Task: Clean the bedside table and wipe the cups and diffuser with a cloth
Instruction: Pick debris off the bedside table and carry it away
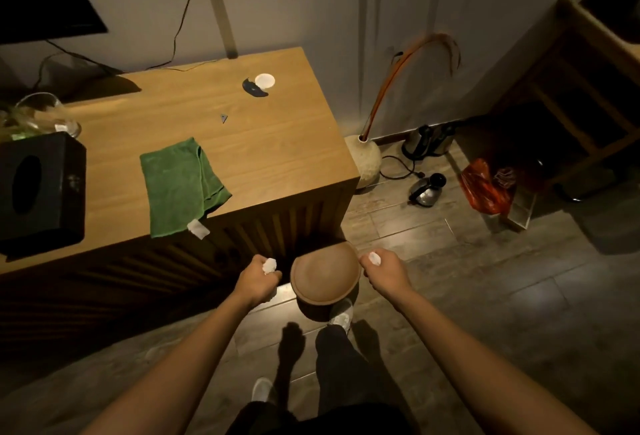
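A green cloth (181, 185) is lying on the wooden tabltop (277, 143), overhanging its front edge beside a black tissue box (38, 188). Over the wood floor (485, 296), the left hand (258, 278) and right hand (382, 270) are each clenching a white tissue wad in their grip, flanking a round brown bin (325, 278).

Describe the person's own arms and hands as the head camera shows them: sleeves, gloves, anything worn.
Both forearms are bare up to the frame's lower edge, with no sleeves in view. The left hand and right hand wear no gloves; no watch, ring or wristband is visible.
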Motion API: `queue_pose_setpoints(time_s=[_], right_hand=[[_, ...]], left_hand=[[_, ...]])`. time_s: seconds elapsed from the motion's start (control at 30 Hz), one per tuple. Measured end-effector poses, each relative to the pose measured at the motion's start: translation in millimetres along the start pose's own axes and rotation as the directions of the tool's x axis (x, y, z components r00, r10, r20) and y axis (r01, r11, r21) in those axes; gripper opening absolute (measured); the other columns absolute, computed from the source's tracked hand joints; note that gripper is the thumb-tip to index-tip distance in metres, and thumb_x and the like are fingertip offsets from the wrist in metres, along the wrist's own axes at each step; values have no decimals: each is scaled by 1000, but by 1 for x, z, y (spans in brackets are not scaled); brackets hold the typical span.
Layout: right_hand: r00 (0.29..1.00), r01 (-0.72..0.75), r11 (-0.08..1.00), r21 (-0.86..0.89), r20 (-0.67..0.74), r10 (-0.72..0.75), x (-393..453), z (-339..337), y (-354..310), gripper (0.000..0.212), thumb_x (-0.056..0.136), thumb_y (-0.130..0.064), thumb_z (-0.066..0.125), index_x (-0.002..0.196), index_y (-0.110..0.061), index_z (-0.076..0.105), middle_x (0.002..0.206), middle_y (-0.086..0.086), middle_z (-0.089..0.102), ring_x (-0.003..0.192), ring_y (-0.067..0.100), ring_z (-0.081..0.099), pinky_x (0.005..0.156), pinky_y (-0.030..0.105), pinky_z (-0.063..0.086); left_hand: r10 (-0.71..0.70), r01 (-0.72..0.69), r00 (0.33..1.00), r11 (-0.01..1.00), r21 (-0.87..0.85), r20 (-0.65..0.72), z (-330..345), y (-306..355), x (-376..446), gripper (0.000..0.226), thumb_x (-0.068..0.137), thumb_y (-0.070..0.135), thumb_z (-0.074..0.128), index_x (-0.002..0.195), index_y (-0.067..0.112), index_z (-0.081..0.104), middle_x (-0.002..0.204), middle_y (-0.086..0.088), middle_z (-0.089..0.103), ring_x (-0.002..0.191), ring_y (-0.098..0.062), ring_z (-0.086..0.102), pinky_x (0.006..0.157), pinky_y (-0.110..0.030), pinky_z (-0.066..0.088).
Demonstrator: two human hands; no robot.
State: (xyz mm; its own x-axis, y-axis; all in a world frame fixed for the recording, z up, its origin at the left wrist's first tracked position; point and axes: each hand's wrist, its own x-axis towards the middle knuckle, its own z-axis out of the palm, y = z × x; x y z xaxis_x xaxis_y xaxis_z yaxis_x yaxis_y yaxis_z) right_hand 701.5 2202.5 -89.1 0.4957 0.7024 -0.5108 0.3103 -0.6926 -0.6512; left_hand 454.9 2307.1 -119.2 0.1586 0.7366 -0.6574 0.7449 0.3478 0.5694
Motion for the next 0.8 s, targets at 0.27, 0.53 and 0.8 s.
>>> queue_pose_setpoints(time_s=[0.27,0.53,0.8], right_hand=[[983,-95,994,-59,150,103,76,7,46,18,96,-31,60,87,-15,64,81,1,66,80,22,65,65,31,51],[934,-304,952,21,205,294,111,25,112,23,102,-25,48,123,-17,45,106,6,58,83,13,55,64,23,42],[940,-191,980,-48,278,197,153,83,183,25,97,0,55,122,0,55,110,9,61,99,20,60,83,33,47]], left_hand=[[-51,39,981,997,67,188,71,35,32,8,91,15,53,93,21,49,78,-7,59,60,-21,56,46,-28,43],[-145,130,945,989,69,294,151,11,48,25,86,17,56,61,19,54,66,-7,61,68,-29,64,66,-46,55],[-189,220,940,972,-79,285,213,-46,102,12,87,17,72,81,21,62,76,7,66,71,-11,64,58,-19,46]])
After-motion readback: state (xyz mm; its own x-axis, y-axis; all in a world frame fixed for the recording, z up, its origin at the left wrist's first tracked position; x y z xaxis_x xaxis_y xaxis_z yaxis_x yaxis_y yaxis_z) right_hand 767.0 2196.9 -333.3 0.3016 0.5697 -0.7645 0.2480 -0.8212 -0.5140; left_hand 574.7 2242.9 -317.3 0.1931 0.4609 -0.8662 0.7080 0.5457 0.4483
